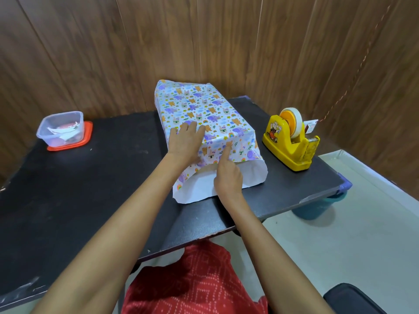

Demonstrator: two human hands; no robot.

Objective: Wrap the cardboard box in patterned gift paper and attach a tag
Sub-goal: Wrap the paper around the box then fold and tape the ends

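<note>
Cardboard box (199, 109), sheathed in gift paper (251, 171), lies at 12 o'clock, long axis 12-to-6, unsealed near end toward the hands: left hand (184, 142) flat on its top, right hand (227, 179) nearer, straight forefinger pressing the end paper, gripping nothing.

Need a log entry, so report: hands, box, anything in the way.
Left hand flat on box top. Right hand index presses near-end paper. Near flap open, unfolded. Nothing blocking; tape dispenser at right.
</note>
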